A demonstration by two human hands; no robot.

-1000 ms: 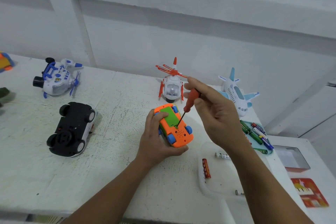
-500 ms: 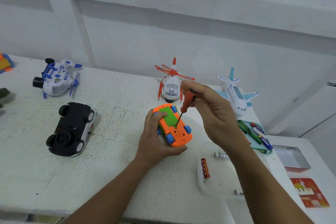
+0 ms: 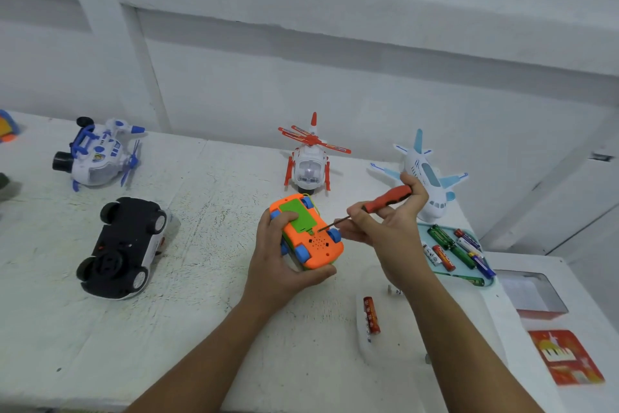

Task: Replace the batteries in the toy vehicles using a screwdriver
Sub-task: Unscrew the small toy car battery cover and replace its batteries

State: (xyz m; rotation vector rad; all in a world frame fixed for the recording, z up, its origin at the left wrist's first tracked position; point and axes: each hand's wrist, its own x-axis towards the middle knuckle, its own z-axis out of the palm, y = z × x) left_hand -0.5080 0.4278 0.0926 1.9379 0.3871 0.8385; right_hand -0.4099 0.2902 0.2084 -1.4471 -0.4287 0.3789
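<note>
L hand (image 3: 278,265) grips the orange car (image 3: 306,231) belly-up just above the table (image 3: 201,278), mid-scene, thumb on its green cover (image 3: 298,216). R hand (image 3: 385,221) pinches the screwdriver (image 3: 385,200), red handle up-right, tip at the cover's near edge. Batteries (image 3: 455,250) lie in a tray (image 3: 489,282) to the right, one red battery (image 3: 371,315) nearer; black car (image 3: 122,246) lies upside down at left, heli (image 3: 310,161) & plane (image 3: 425,174) far side.
</note>
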